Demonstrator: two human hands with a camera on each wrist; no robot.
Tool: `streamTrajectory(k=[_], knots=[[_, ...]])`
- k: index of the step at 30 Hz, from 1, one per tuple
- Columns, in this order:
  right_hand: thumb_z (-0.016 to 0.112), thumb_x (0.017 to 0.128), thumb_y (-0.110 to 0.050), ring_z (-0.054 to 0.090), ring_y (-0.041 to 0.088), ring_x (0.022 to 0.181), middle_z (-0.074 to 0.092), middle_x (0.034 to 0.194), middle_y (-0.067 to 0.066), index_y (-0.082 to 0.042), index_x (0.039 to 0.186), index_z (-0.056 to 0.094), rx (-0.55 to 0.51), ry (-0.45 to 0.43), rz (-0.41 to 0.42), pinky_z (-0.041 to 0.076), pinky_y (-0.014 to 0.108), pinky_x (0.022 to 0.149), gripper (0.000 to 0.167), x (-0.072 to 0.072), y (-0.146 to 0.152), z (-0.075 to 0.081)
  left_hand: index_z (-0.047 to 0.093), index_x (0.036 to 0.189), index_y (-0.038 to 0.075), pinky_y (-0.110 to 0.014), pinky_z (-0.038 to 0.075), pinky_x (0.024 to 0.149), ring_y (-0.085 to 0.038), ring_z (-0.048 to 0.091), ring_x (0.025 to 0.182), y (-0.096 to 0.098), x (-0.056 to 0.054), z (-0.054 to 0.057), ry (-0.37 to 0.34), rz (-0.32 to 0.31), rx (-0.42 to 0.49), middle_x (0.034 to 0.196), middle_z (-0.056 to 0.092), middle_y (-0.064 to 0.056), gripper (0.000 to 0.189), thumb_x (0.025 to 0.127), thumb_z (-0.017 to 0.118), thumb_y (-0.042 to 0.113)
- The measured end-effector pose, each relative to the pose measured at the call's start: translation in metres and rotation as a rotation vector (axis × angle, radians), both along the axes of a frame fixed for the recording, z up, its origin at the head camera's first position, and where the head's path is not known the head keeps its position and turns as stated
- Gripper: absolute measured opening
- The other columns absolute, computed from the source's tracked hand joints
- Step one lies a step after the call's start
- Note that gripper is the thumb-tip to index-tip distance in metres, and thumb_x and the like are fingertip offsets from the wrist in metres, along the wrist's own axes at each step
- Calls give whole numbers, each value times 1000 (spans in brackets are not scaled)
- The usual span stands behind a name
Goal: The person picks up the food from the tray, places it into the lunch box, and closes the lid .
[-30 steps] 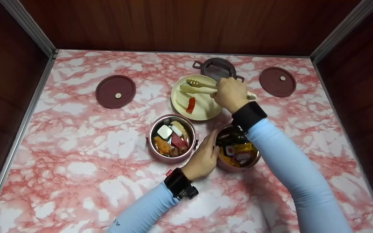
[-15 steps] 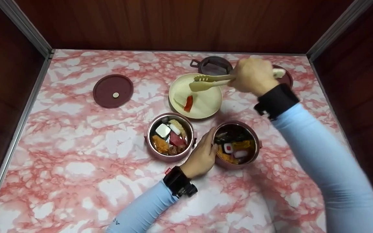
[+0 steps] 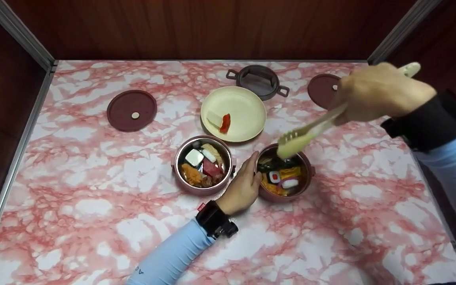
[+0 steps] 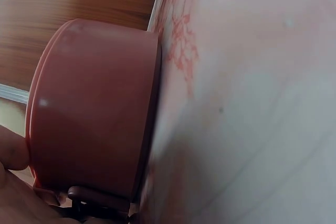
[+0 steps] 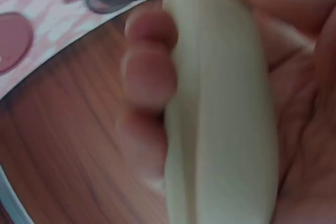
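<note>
My right hand grips a pair of cream tongs, fingers wrapped round the handles in the right wrist view. The tong tips hang over the back rim of the right pink pot; whether anything is between them I cannot tell. That pot holds dark green pieces, a sushi roll and yellow and orange food. My left hand rests against its left side with fingers extended; the left wrist view shows fingertips at its wall. Beside it, the left pink pot holds a white block, orange food and dark red pieces.
Behind the pots sits a cream plate bearing a red piece and a pale piece. Beyond it lies a dark two-handled lid. Maroon discs lie at left and right, the right one partly behind my hand.
My right hand has moved right, away from the plate, and the tong tips have swung from above the plate to above the right pot. My left hand has stayed against that pot.
</note>
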State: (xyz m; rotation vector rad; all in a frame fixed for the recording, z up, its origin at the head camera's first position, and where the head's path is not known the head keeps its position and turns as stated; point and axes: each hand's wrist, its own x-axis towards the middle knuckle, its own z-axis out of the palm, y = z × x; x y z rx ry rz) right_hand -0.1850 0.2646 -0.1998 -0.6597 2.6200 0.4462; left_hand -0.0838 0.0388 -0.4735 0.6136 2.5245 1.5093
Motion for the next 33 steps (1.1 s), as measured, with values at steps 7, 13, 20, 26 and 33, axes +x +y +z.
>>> streamTrajectory(k=[7, 13, 20, 26, 33], knots=[[84, 73, -37, 61, 18, 68, 68, 82, -10, -37, 92, 78, -110, 42, 145, 46, 45, 51, 20, 26, 11, -24, 16, 155, -4, -35, 18, 120, -30, 26, 145, -1, -1, 0, 23, -10, 8, 156, 29, -22, 58, 105, 41, 10], [87, 70, -33, 57, 16, 62, 67, 77, -12, -36, 93, 78, -178, 107, 240, 42, 43, 47, 25, 35, 16, -42, 16, 155, -4, -36, 20, 119, -30, 27, 145, -2, 0, -1, 29, -6, 7, 155, 31, -22, 58, 105, 41, 10], [87, 70, -30, 55, 12, 63, 67, 76, -12, -34, 98, 78, -231, 119, 291, 42, 42, 47, 29, 38, 18, -61, 17, 154, -7, -35, 20, 119, -30, 28, 144, 0, -1, -1, 39, -12, 26, 154, 32, -23, 57, 104, 41, 8], [88, 69, -31, 58, 12, 66, 68, 77, -10, -31, 99, 78, -228, 118, 304, 43, 43, 48, 31, 37, 19, -66, 17, 154, -6, -35, 19, 120, -30, 27, 145, 0, -1, -1, 23, -14, 22, 155, 31, -23, 58, 104, 42, 8], [86, 72, -33, 64, 15, 75, 73, 90, -8, -29, 106, 78, -209, 63, 228, 47, 45, 55, 36, 35, 20, -65, 17, 154, -6, -36, 20, 119, -31, 27, 144, 0, -1, -2, 29, -11, 19, 155, 31, -22, 58, 104, 41, 9]])
